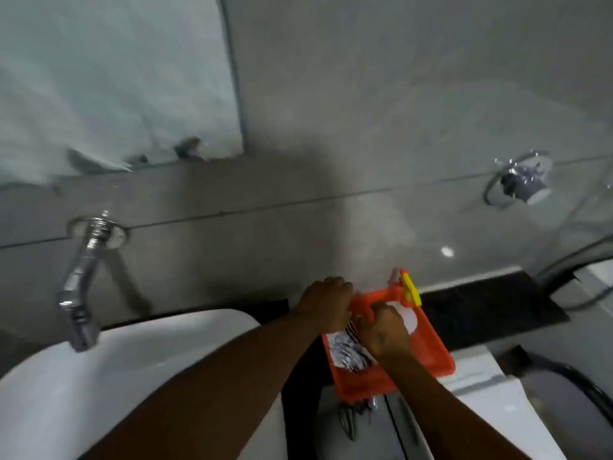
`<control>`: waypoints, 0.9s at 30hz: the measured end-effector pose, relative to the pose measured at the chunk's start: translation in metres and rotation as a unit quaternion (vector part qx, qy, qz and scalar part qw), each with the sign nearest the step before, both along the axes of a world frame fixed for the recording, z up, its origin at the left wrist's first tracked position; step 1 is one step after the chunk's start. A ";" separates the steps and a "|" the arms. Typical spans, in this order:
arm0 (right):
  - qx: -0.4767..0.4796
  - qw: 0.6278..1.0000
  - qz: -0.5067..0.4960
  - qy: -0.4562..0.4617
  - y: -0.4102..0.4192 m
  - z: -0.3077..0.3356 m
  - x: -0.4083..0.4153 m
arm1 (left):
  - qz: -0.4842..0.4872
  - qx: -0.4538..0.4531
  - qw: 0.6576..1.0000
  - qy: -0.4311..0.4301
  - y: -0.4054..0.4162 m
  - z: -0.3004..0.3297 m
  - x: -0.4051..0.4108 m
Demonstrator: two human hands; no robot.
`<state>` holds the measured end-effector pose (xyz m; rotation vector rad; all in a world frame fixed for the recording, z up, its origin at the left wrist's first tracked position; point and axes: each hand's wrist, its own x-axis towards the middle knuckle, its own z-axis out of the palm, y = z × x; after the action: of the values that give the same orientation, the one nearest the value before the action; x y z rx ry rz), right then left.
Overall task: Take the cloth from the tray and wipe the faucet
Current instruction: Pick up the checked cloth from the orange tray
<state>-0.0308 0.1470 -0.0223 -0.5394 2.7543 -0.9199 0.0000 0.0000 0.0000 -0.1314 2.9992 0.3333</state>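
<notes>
An orange tray [428, 353] rests right of the white sink. A black-and-white patterned cloth [348, 351] lies in its left part. My left hand [326, 302] rests over the tray's far left corner, fingers curled at the cloth's upper edge. My right hand [386, 330] is closed on the cloth near the tray's middle, covering part of a white round thing [409, 318]. The chrome faucet [81, 283] juts from the wall far to the left, above the sink, with neither hand near it.
The white sink basin [99, 376] fills the lower left. A yellow and orange item [410, 288] stands at the tray's far edge. A chrome wall fitting [520, 182] sits at upper right, a mirror [116, 78] at upper left, a dark counter strip [491, 313] behind the tray.
</notes>
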 end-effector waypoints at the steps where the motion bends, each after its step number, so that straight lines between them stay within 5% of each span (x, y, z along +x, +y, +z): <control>1: 0.019 0.998 -0.010 -0.053 0.004 -0.022 -0.003 | -0.001 0.008 0.999 -0.042 0.002 -0.018 -0.015; 5: 0.061 0.976 -0.034 -0.206 0.016 -0.094 -0.010 | 0.018 0.019 0.991 -0.135 0.004 -0.082 -0.060; 17: 0.149 0.960 0.041 -0.232 0.003 -0.168 -0.042 | 0.020 -0.008 0.960 -0.277 0.017 -0.156 -0.094; 23: -0.044 0.925 0.052 -0.375 0.009 -0.143 -0.053 | 0.063 0.157 0.961 -0.218 0.002 -0.132 -0.099; 27: -0.146 0.908 0.018 -0.393 0.008 -0.094 -0.053 | 0.094 0.268 0.947 -0.151 -0.010 -0.065 -0.088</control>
<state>-0.0835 0.1549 -0.1159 -0.1842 1.8910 -1.2155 -0.0885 -0.0103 -0.0654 -0.3751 2.4918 1.0275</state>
